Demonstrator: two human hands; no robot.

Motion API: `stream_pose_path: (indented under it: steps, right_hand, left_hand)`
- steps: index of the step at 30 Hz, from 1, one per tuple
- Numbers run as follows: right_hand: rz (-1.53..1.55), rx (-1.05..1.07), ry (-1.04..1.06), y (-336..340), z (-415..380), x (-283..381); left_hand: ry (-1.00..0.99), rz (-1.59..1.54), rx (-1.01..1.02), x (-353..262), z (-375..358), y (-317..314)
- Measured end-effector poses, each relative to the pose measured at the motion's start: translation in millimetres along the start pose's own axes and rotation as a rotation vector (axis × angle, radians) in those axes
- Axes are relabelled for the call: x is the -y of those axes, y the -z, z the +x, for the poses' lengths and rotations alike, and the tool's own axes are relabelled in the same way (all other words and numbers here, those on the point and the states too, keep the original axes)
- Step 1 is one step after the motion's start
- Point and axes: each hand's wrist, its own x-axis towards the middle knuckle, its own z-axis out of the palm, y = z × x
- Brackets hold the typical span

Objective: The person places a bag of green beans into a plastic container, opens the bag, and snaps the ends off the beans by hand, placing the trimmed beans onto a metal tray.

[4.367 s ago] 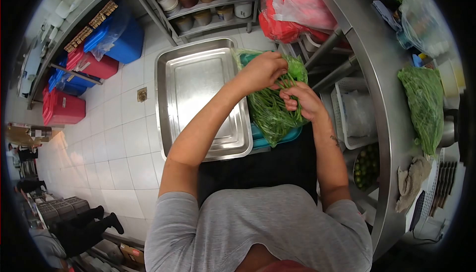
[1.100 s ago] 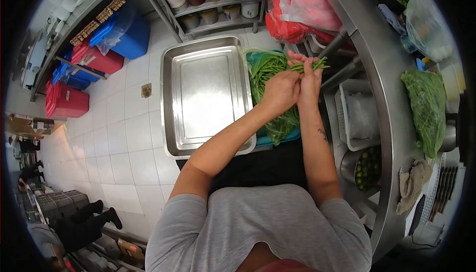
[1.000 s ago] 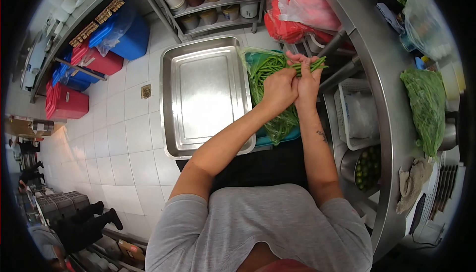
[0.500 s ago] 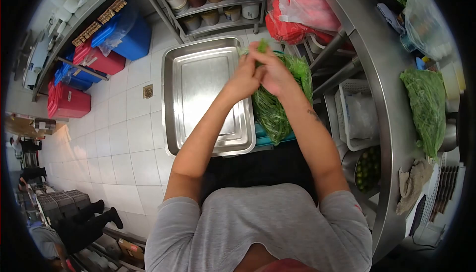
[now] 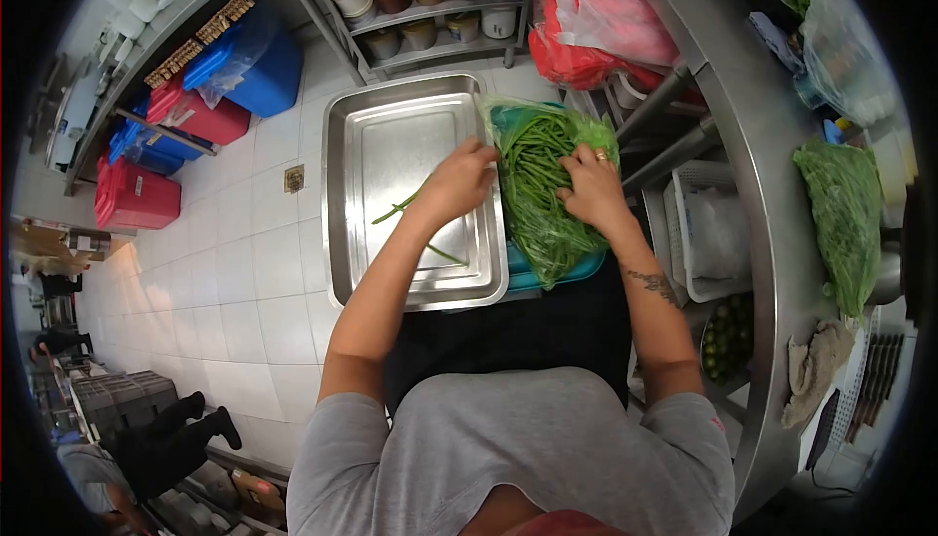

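Both hands had parted since half a second before: the left hand (image 5: 457,182) hung over the steel tray (image 5: 344,233) at frame centre, fingers curled, grip unclear, where two or three green beans (image 5: 396,211) now lay. Right hand (image 5: 591,189) pressed flat, fingers spread, on the bagged green beans (image 5: 537,179), partly hiding them.

A steel tray (image 5: 344,243) carries 2 loose green beans (image 5: 395,211).
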Motion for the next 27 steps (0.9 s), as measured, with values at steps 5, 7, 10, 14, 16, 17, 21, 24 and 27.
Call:
stream_pose_path:
  steps: [5, 7, 10, 14, 16, 17, 21, 24, 27]
  right_hand:
    - [0.066, -0.077, 0.019, 2, 8, -6]
    - [0.11, -0.174, 0.081, 0, 3, -6]
    - [0.299, -0.172, 0.062, 11, 2, 5]
    - [0.554, -0.178, 0.081, 18, 12, 9]
    - [0.742, -0.111, 0.059, 15, 19, 7]
    - [0.724, -0.076, 0.064, 16, 22, 7]
    - [0.611, -0.059, 0.127, 22, 28, 12]
    - [0.682, -0.075, 0.137, 20, 32, 9]
    - [0.7, -0.086, 0.116, 21, 37, 10]
  left_hand:
    - [-0.214, -0.098, -0.006, -20, 43, -36]
    - [-0.303, -0.129, -0.05, -25, 46, -40]
    - [-0.303, -0.085, -0.073, -23, 50, -32]
    - [-0.274, -0.035, -0.163, -37, 45, 1]
    - [-0.243, 0.003, -0.194, -38, 45, 14]
    - [-0.268, -0.01, -0.176, -37, 46, 16]
    - [-0.301, 0.061, -0.139, -38, 50, 27]
    - [-0.277, 0.067, -0.165, -29, 51, 37]
    - [-0.284, 0.029, -0.174, -28, 52, 46]
